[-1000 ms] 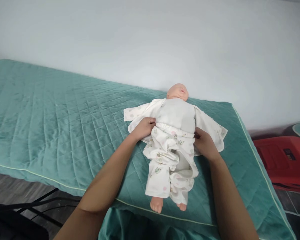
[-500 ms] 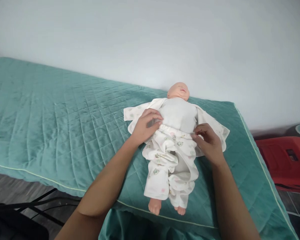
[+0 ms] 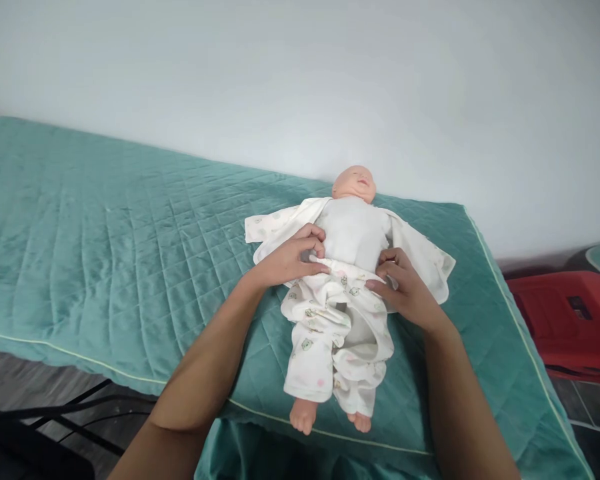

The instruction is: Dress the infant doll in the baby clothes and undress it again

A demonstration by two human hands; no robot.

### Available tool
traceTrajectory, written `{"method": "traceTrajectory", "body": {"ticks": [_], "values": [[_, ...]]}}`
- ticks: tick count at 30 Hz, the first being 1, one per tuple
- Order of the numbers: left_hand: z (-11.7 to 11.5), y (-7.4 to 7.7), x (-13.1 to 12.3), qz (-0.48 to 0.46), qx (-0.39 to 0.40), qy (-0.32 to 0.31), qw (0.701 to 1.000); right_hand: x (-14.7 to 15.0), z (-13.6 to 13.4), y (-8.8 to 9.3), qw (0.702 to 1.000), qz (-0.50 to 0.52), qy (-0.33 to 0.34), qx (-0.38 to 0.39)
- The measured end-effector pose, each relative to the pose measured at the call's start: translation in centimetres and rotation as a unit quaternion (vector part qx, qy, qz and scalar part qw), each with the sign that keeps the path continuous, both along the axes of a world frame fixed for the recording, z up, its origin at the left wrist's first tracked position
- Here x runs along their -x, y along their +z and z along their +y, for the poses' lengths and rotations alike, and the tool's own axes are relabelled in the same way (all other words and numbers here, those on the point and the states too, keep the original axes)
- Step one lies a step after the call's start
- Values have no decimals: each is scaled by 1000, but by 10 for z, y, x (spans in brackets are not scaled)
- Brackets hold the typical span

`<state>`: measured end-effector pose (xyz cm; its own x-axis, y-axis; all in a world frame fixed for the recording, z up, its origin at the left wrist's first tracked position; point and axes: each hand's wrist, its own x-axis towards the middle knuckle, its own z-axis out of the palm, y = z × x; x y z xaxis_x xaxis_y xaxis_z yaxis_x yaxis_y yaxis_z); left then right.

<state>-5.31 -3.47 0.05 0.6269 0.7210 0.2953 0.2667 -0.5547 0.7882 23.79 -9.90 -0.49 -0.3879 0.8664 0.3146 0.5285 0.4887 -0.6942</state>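
A baby doll (image 3: 354,183) lies on its back, its feet toward me. Its torso (image 3: 353,230) is pale, and an open white jacket (image 3: 417,247) with printed sleeves is spread out under it. White patterned pants (image 3: 310,353) cover its legs, bunched at the knees, with both feet sticking out. My left hand (image 3: 297,257) is closed on the waistband at one side, thumb in front and fingers curled at the belly. At the opposite side my right hand (image 3: 405,283) grips the waistband between thumb and bent fingers. The fingertips inside the band are partly hidden.
A green quilted cover (image 3: 105,253) lies over the bed, which stands against a pale wall (image 3: 280,80). Beyond the bed's right edge is a red plastic object (image 3: 565,320), perhaps a chair. Dark metal legs (image 3: 80,407) show at lower left.
Both hands have closed more on the waistband; the right hand has shifted inward with its thumb lower over the front. The view has moved slightly.
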Motion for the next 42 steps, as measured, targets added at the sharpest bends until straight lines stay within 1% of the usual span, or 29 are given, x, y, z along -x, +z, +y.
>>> {"method": "traceTrajectory", "body": {"ticks": [3, 6, 8, 10, 12, 13, 15, 17, 20, 23, 28, 32, 34, 37, 42], "values": [[1, 1, 0, -16, -9, -2, 1000, 1, 2, 1, 1000, 13, 13, 5], [6, -2, -4, -45, 8, 30, 998, 1, 8, 2, 1000, 29, 1, 12], [14, -4, -9, -56, 25, 74, 995, 2, 17, 2, 998, 35, -39, 28], [25, -6, -16, -53, 25, 118, 991, 3, 28, 0, 994, 36, -96, 48], [38, -8, -22, -50, 11, 141, 989, 4, 41, -2, 988, 48, -135, 58], [44, -9, -24, -53, 9, 145, 988, 5, 47, -4, 986, 64, -140, 63], [52, -12, -27, -68, 28, 144, 987, 5, 55, -9, 981, 110, -132, 84], [54, -16, -27, -97, 80, 134, 983, 5, 58, -15, 970, 169, -130, 118], [47, -21, -22, -152, 181, 113, 965, 4, 54, -22, 939, 257, -147, 173], [39, -20, -16, -193, 243, 107, 945, 4, 50, -23, 918, 293, -163, 212], [38, -20, -12, -224, 270, 110, 930, 1, 47, -16, 912, 304, -180, 210], [39, -23, -13, -275, 306, 128, 903, -4, 47, -15, 909, 315, -206, 179], [38, -23, -13, -286, 319, 130, 894, -7, 47, -18, 907, 310, -213, 189], [35, -22, -9, -267, 327, 109, 900, -10, 45, -20, 907, 297, -203, 220], [34, -20, 2, -200, 353, 79, 910, -21, 39, -14, 930, 221, -175, 235]]}}
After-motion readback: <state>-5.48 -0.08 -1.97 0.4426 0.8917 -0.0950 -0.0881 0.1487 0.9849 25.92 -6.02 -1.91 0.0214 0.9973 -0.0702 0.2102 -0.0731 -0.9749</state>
